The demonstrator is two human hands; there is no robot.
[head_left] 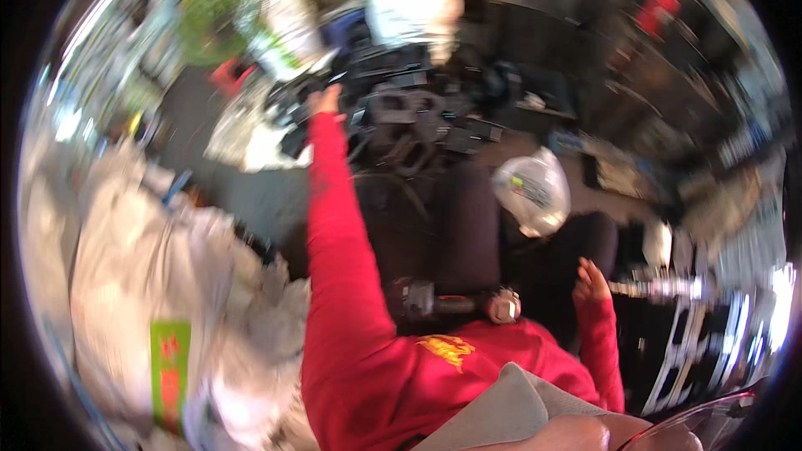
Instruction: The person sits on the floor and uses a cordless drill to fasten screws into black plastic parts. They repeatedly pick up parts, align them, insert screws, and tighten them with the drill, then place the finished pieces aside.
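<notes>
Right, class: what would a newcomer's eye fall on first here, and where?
Probably the bright red sleeve, rising left of centre to the left hand at the heap of dark parts. Next, the big pale sack with its green-and-red strip, lower left. Then the shiny clear bag, right of centre.

Blk/gry parts (388, 110), red top (347, 317) w/ yel print (447, 349), dk trousers (466, 225), grn/red label (170, 372)

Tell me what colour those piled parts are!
The piled parts look black and grey, head view.
</notes>
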